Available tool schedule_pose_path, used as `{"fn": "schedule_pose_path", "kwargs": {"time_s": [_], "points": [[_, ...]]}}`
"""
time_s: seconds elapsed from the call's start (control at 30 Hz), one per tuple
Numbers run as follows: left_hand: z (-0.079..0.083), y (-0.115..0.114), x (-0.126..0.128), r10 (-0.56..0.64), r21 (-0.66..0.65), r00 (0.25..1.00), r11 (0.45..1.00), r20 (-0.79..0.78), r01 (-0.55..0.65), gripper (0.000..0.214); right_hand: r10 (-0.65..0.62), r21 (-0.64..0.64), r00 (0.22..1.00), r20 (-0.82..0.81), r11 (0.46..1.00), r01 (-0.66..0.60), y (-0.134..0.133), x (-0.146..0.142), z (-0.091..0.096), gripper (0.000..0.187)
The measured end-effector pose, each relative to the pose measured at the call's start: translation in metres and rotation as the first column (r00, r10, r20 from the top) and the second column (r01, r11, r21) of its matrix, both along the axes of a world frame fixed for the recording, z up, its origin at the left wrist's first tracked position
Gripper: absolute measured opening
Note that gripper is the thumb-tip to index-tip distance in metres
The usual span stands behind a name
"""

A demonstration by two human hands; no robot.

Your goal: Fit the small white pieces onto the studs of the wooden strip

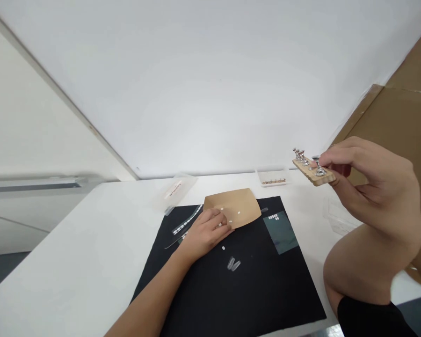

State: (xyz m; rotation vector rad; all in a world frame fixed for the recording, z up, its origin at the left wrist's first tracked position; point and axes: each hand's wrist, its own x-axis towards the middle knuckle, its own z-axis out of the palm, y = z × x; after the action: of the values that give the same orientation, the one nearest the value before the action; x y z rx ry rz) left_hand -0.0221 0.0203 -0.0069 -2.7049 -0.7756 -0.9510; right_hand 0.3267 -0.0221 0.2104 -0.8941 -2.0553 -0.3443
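My right hand (pixel 375 182) is raised at the right. Its thumb and fingers grip one end of a small wooden nail tip stand (pixel 310 174) with several silvery posts standing on it. My left hand (pixel 209 230) rests at the near left edge of a brown card (pixel 247 206), its fingers bent together; whatever they pinch, if anything, is hidden. White oval adhesive dots (pixel 239 213) lie on the card. Another white dot (pixel 223 248) lies on the black mat (pixel 252 295), near some clear nail tips (pixel 233 264).
Strips of white dots (pixel 185 223) and a thin metal tool (pixel 171 244) lie left of the card. A dark green sheet (pixel 281 234) with white dots is at right. Behind stand a clear tray (pixel 273 179) of small pieces and a translucent pouch (pixel 177 189), before a white wall.
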Motion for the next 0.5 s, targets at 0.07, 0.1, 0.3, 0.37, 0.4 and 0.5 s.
{"fn": "schedule_pose_path", "kwargs": {"time_s": [0.07,0.1,0.3,0.37,0.4,0.5], "points": [[0.000,0.000,0.000,-0.007,-0.013,1.000,1.000,-0.014,0.007,0.008,-0.007,-0.004,1.000,0.004,1.000,0.007,-0.002,0.000,0.000,0.013],[0.000,0.000,0.000,-0.004,-0.014,1.000,1.000,-0.022,0.004,0.007,-0.011,-0.008,1.000,0.007,1.000,0.011,-0.004,0.000,0.000,0.013],[-0.001,0.001,-0.004,-0.027,0.012,0.999,1.000,-0.046,0.028,0.012,-0.017,-0.047,1.000,0.026,0.999,0.018,-0.013,-0.002,0.003,0.014],[-0.002,0.001,-0.004,-0.038,0.015,0.998,0.999,-0.040,0.039,0.017,-0.007,-0.059,1.000,0.026,0.998,0.009,-0.016,-0.003,0.004,0.016],[-0.002,0.000,-0.004,-0.039,0.013,0.999,0.999,-0.037,0.040,0.018,0.000,-0.064,1.000,0.027,0.998,0.001,-0.017,-0.003,0.004,0.017],[-0.001,-0.002,-0.002,-0.048,0.003,0.998,0.999,-0.038,0.048,0.013,0.019,-0.070,0.999,0.037,0.997,-0.016,-0.020,-0.003,0.005,0.019]]}}
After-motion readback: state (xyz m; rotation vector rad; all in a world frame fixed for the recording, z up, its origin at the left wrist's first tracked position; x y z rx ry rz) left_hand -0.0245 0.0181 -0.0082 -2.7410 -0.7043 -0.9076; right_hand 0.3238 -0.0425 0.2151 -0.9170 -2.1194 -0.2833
